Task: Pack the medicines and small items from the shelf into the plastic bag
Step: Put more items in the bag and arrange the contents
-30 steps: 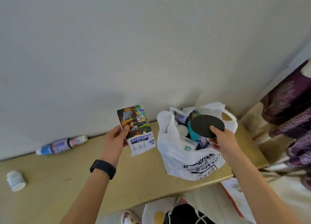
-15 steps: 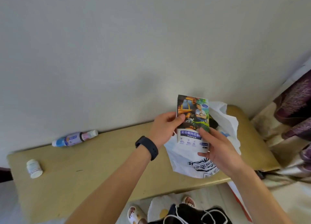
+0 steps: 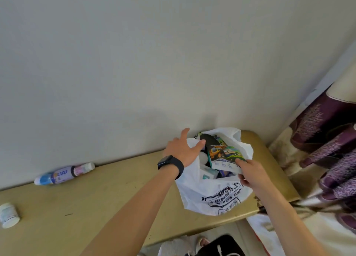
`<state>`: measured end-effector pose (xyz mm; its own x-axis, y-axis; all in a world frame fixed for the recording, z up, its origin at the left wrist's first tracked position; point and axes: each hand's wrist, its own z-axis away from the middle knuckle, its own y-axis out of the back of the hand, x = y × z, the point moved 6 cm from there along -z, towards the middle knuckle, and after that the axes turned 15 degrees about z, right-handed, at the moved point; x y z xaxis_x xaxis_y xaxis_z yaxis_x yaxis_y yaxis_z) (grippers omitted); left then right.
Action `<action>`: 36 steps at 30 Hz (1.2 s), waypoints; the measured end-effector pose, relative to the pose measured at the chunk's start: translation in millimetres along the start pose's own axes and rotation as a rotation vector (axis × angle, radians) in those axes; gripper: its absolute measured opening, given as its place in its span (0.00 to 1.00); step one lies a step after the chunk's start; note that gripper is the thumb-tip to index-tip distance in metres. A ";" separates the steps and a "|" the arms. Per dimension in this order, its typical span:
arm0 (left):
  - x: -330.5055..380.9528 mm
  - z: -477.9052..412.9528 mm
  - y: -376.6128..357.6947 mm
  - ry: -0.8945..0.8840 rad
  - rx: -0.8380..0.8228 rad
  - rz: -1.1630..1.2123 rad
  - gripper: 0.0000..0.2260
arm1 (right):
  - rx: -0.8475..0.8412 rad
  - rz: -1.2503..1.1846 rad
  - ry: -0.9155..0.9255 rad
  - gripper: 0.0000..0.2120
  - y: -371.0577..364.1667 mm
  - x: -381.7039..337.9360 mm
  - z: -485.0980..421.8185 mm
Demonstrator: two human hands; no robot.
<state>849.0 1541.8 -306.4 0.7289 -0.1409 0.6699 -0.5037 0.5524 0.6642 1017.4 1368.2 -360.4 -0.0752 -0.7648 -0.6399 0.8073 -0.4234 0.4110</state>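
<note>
**Packet going into the bag, two bottles waiting on the shelf**

Packet (image 3: 225,156), flat and printed in bright colours, is lying tilted across the open mouth of the plastic bag (image 3: 210,196), which is sitting at the right end of the shelf (image 3: 96,203), against the wall. The right hand (image 3: 250,174) is pinching the packet's lower white edge between thumb and fingers, a narrow grip on one corner. The left hand (image 3: 182,151) is spread wide and holding nothing; its fingers are resting on the bag's left rim, apparently propping the mouth open.

The packet is looking light and bendy, more foil or paper than board, so a corner pinch is probably enough, though it is likely to flop or catch on the things already inside: a black disc (image 3: 209,139) near the far rim, and white tubs and small boxes below it. Sliding it in edgewise beside them seems the gentler way.

The bag itself is thin, soft film and is slumping; it is needing a hand at the rim to stay open.

Two things are still waiting: a bottle (image 3: 61,175) lying on its side along the shelf's back edge, likely smooth and prone to rolling, best taken round its middle; and a small white jar (image 3: 8,214) near the left end, stiff and easy to grasp round its sides.
</note>
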 end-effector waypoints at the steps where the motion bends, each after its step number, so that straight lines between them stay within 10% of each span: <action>1: 4.9 1.1 -2.5 0.001 -0.016 -0.035 0.40 | -0.017 0.054 0.008 0.11 -3.3 -5.7 -4.1; 5: 13.3 3.5 -9.0 -0.013 -0.070 -0.055 0.25 | -0.047 0.659 0.130 0.14 -16.5 -17.1 -14.1; 11: -10.2 1.6 -10.2 0.129 -0.142 0.511 0.24 | 0.709 0.881 0.468 0.27 27.1 -72.5 -4.8; 15: -4.8 8.7 -10.8 0.072 -0.158 0.613 0.26 | 0.230 0.931 0.367 0.48 12.0 -79.0 -67.5; 18: 3.3 13.4 -13.3 0.033 -0.163 0.601 0.26 | 0.031 0.997 0.351 0.41 -10.4 -68.0 -89.6; 21: 3.2 12.7 -2.4 0.017 -0.037 0.708 0.29 | 0.190 0.827 0.399 0.18 -5.1 -75.2 -90.9; 26: 6.7 5.1 34.9 -0.031 0.121 0.901 0.30 | 0.484 0.187 0.483 0.12 45.8 -100.1 -50.2; 31: 19.6 15.5 14.5 -0.034 -0.057 0.778 0.31 | 0.057 0.930 0.483 0.37 -25.3 -74.7 -63.7; 36: 8.9 19.4 9.7 0.017 -0.049 0.846 0.30 | 0.107 1.317 0.450 0.19 -49.2 -44.2 -76.8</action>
<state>841.7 1530.0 -287.6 0.1225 0.3486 0.9292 -0.8620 0.5013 -0.0744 1026.0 1460.1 -402.3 0.9039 -0.4135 0.1090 0.0866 0.4265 0.9003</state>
